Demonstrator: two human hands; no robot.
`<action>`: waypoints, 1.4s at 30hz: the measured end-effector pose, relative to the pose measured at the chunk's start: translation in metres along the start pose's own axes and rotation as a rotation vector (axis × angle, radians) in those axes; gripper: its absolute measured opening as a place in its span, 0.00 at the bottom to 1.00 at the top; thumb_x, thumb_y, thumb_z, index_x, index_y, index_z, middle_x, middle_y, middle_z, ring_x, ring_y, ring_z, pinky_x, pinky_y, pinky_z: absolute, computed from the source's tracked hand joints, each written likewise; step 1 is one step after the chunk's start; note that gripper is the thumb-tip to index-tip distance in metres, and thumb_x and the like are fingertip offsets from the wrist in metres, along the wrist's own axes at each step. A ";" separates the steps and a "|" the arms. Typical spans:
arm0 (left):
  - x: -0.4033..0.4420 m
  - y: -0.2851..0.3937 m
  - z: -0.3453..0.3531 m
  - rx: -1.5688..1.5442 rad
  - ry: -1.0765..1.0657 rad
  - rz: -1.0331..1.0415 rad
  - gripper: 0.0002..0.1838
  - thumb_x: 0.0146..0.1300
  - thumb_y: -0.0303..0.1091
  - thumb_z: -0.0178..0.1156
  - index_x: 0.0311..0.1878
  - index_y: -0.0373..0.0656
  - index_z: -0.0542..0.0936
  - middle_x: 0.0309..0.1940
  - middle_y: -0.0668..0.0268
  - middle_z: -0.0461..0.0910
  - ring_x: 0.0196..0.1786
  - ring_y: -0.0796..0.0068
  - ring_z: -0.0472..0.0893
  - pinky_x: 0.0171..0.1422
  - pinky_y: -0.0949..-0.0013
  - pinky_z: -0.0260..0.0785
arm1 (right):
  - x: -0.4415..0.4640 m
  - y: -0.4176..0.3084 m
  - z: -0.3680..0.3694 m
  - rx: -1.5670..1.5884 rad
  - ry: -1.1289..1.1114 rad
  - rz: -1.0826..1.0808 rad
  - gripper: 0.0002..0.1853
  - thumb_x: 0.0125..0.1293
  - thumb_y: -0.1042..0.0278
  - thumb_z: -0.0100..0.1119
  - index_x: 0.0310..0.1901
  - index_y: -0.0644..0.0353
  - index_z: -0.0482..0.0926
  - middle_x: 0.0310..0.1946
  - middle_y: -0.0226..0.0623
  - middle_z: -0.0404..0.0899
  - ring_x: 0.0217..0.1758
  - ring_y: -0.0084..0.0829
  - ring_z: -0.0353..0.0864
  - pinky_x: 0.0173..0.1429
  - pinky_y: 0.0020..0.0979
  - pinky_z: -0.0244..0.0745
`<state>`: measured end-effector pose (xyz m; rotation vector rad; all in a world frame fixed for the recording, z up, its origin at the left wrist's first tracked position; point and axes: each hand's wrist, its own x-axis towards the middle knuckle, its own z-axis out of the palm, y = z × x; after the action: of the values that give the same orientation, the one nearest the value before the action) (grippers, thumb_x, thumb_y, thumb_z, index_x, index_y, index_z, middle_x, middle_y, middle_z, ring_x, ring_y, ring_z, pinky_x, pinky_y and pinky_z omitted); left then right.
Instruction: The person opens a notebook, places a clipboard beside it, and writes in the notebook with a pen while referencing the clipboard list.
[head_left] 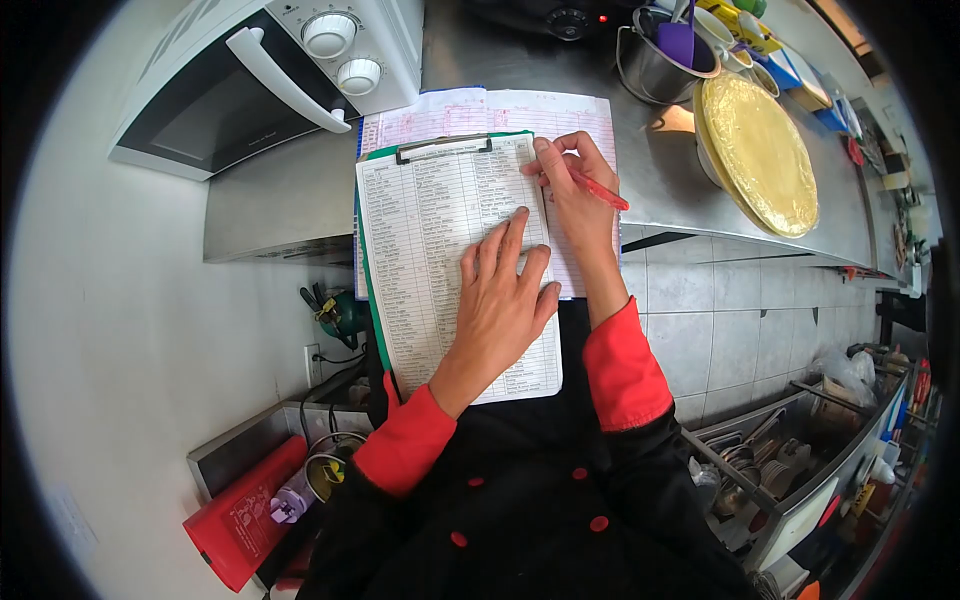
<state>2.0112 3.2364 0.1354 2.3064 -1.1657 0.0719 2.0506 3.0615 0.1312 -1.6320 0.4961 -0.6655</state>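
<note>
A green clipboard [372, 270] with a printed list [410, 230] under its metal clip [445, 147] lies partly on an open ruled notebook [578, 112], its lower end jutting past the counter's edge. My left hand [500, 285] rests flat on the list, fingers spread. At the sheet's upper right, my right hand [575, 185] is closed around a red pen [605, 192], tip end near the right-hand column. Whether the pen touches the paper I cannot tell, as my fingers cover its tip.
Left of the notebook stands a white microwave [250, 90]. To the right are a metal pot [665, 65] with purple utensils and yellow plastic-wrapped discs [765, 150] on the steel counter [650, 130]. Lower right, a metal rack [770, 460] holds kitchenware; lower left lies a red box [245, 515].
</note>
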 end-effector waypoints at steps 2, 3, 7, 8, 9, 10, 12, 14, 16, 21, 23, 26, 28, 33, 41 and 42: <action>0.000 0.000 0.000 -0.003 0.000 0.000 0.22 0.69 0.41 0.72 0.60 0.40 0.82 0.82 0.46 0.64 0.79 0.46 0.66 0.80 0.40 0.56 | 0.000 -0.001 0.000 -0.001 -0.002 0.001 0.13 0.77 0.61 0.72 0.41 0.62 0.82 0.29 0.41 0.93 0.30 0.23 0.89 0.40 0.26 0.80; 0.000 0.000 0.000 -0.004 0.000 0.001 0.22 0.68 0.41 0.72 0.60 0.40 0.82 0.82 0.47 0.65 0.79 0.46 0.66 0.80 0.40 0.56 | 0.000 -0.002 -0.001 -0.013 -0.003 0.003 0.13 0.77 0.61 0.71 0.41 0.62 0.82 0.29 0.41 0.93 0.31 0.23 0.89 0.40 0.26 0.80; -0.001 -0.001 0.000 0.003 0.010 0.014 0.22 0.68 0.40 0.72 0.60 0.40 0.82 0.81 0.48 0.66 0.79 0.46 0.66 0.81 0.40 0.55 | -0.001 -0.004 0.000 -0.025 -0.002 0.011 0.13 0.77 0.61 0.71 0.41 0.62 0.82 0.29 0.41 0.93 0.31 0.23 0.90 0.40 0.26 0.80; -0.001 0.000 0.001 0.010 0.020 0.015 0.21 0.67 0.40 0.72 0.58 0.40 0.81 0.80 0.48 0.66 0.79 0.47 0.66 0.80 0.40 0.57 | -0.001 -0.003 0.000 -0.025 -0.002 0.010 0.13 0.77 0.61 0.71 0.41 0.62 0.82 0.29 0.41 0.93 0.31 0.23 0.90 0.40 0.26 0.80; -0.001 0.001 0.001 0.017 0.030 0.018 0.20 0.67 0.40 0.72 0.56 0.40 0.81 0.80 0.49 0.67 0.79 0.48 0.66 0.80 0.40 0.58 | -0.001 -0.002 0.000 -0.016 -0.002 0.006 0.13 0.77 0.61 0.71 0.41 0.61 0.82 0.29 0.41 0.93 0.32 0.23 0.90 0.40 0.26 0.80; 0.000 0.001 0.001 0.017 0.031 0.020 0.20 0.67 0.40 0.72 0.56 0.40 0.81 0.80 0.49 0.67 0.79 0.48 0.66 0.80 0.40 0.58 | 0.000 -0.001 0.000 -0.006 -0.002 0.001 0.13 0.77 0.61 0.71 0.41 0.61 0.82 0.29 0.41 0.93 0.32 0.23 0.90 0.40 0.26 0.80; -0.001 0.001 0.001 0.017 0.029 0.015 0.20 0.67 0.40 0.71 0.57 0.40 0.81 0.80 0.49 0.67 0.79 0.48 0.66 0.80 0.40 0.58 | -0.001 -0.002 -0.001 -0.007 -0.012 0.016 0.13 0.78 0.61 0.70 0.41 0.62 0.81 0.30 0.40 0.93 0.33 0.21 0.88 0.41 0.25 0.79; -0.001 0.002 0.001 0.016 0.032 0.014 0.20 0.67 0.40 0.71 0.57 0.40 0.81 0.80 0.49 0.67 0.79 0.48 0.66 0.81 0.40 0.57 | -0.001 -0.003 -0.001 -0.007 -0.023 0.031 0.13 0.79 0.60 0.70 0.42 0.62 0.81 0.32 0.39 0.93 0.35 0.19 0.86 0.42 0.24 0.78; -0.001 0.002 0.002 0.014 0.034 0.013 0.20 0.67 0.40 0.71 0.57 0.40 0.81 0.80 0.49 0.67 0.79 0.48 0.66 0.81 0.40 0.57 | -0.001 -0.002 0.000 -0.012 0.000 0.005 0.12 0.77 0.61 0.71 0.41 0.61 0.82 0.29 0.40 0.92 0.31 0.22 0.89 0.40 0.26 0.80; -0.001 0.002 0.003 0.029 0.028 0.006 0.21 0.67 0.40 0.71 0.58 0.39 0.81 0.80 0.49 0.67 0.80 0.48 0.65 0.82 0.41 0.56 | 0.000 0.002 0.001 0.002 0.007 0.000 0.13 0.77 0.61 0.71 0.41 0.61 0.81 0.28 0.40 0.92 0.31 0.22 0.90 0.40 0.25 0.80; -0.002 0.003 0.003 0.024 0.029 0.007 0.21 0.67 0.40 0.71 0.58 0.39 0.81 0.80 0.49 0.68 0.80 0.47 0.65 0.82 0.40 0.56 | 0.000 0.003 0.000 0.015 0.013 -0.012 0.13 0.77 0.60 0.71 0.41 0.61 0.81 0.28 0.40 0.92 0.31 0.22 0.90 0.40 0.25 0.80; -0.002 0.003 0.004 0.017 0.031 0.008 0.21 0.67 0.39 0.71 0.59 0.38 0.81 0.79 0.50 0.68 0.80 0.46 0.65 0.83 0.40 0.55 | 0.000 -0.001 -0.001 -0.026 -0.017 0.022 0.13 0.79 0.62 0.70 0.42 0.62 0.80 0.31 0.39 0.93 0.36 0.20 0.89 0.42 0.24 0.79; -0.002 0.004 0.004 0.015 0.032 0.010 0.22 0.67 0.39 0.71 0.59 0.38 0.81 0.79 0.50 0.68 0.80 0.46 0.65 0.83 0.40 0.55 | 0.000 -0.001 -0.001 -0.013 -0.015 0.021 0.13 0.79 0.61 0.70 0.42 0.62 0.80 0.31 0.39 0.93 0.35 0.20 0.88 0.42 0.24 0.79; -0.002 0.005 0.004 0.025 0.032 0.003 0.22 0.68 0.39 0.70 0.60 0.38 0.81 0.80 0.50 0.68 0.80 0.47 0.64 0.83 0.40 0.55 | -0.001 -0.003 -0.001 -0.039 -0.009 0.022 0.13 0.79 0.61 0.70 0.42 0.62 0.80 0.31 0.39 0.93 0.33 0.19 0.86 0.42 0.24 0.79; -0.002 0.005 0.004 0.031 0.031 0.011 0.23 0.68 0.39 0.70 0.60 0.37 0.81 0.80 0.51 0.68 0.80 0.46 0.65 0.82 0.40 0.55 | -0.001 -0.004 -0.002 -0.029 -0.013 0.024 0.14 0.79 0.60 0.70 0.42 0.62 0.80 0.31 0.39 0.93 0.34 0.19 0.87 0.42 0.24 0.79; -0.001 0.005 0.003 0.027 0.026 0.014 0.24 0.67 0.38 0.71 0.62 0.37 0.80 0.80 0.49 0.69 0.79 0.44 0.66 0.81 0.40 0.55 | -0.001 -0.005 -0.002 -0.026 -0.016 0.025 0.14 0.79 0.60 0.70 0.42 0.62 0.80 0.31 0.39 0.93 0.34 0.19 0.87 0.42 0.24 0.79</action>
<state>2.0058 3.2333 0.1345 2.3143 -1.1749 0.1231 2.0484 3.0616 0.1359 -1.6514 0.5151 -0.6295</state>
